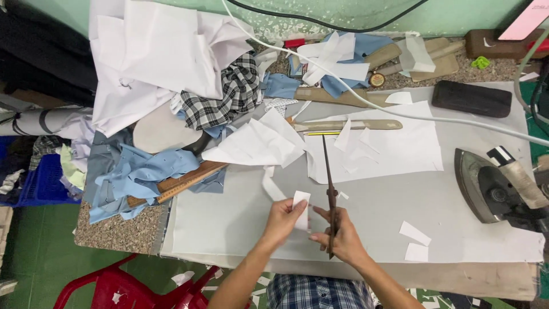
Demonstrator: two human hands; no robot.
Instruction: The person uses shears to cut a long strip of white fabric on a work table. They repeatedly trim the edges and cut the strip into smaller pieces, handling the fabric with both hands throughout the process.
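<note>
Head view: the left hand (281,220) pinches a small white piece of fabric (301,209) between thumb and fingertips, holding it upright just above the pale grey table cover (229,217). The right hand (341,236) is closed around the handles of long dark scissors (330,191), whose blades point away from the person and lie just beside the white piece, at its right edge; whether the blades touch it cannot be told. Beyond the scissors' tip lie large white cut sheets (389,149), a yellow pencil (322,134) and a long wooden ruler (349,125). Two small white offcuts (416,242) rest on the cover to the right of the hands. Further right an iron (492,186) lies on its side, with a white cord (434,119) running across the table behind it, and a dark block (471,98) sits near the back edge. On the left, blue fabric scraps (134,171), a checked cloth (229,94) and white cloth (154,54) are heaped together. A red plastic chair (131,286) stands below the table's edge.
</note>
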